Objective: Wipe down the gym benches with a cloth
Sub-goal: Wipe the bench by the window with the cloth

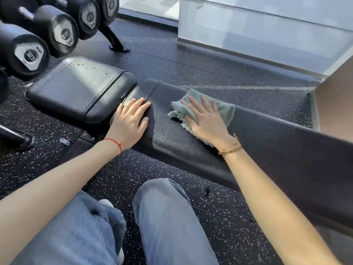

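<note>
Head: crumpled grey-green cloth (pixel 225 109) on bench (pixel 267 142).

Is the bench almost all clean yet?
Hard to tell what's already clean; nothing visibly marks wiped parts. Right now the right hand presses a green cloth flat on the long back pad, while the left hand rests on that pad's end. The seat pad shows a few small specks, so it probably needs wiping.

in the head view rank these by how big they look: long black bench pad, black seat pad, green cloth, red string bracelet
1. Long black leather bench pad
2. Square black leather seat pad
3. Green fluffy cloth, partly hidden under the right hand
4. Thin red string bracelet
</note>
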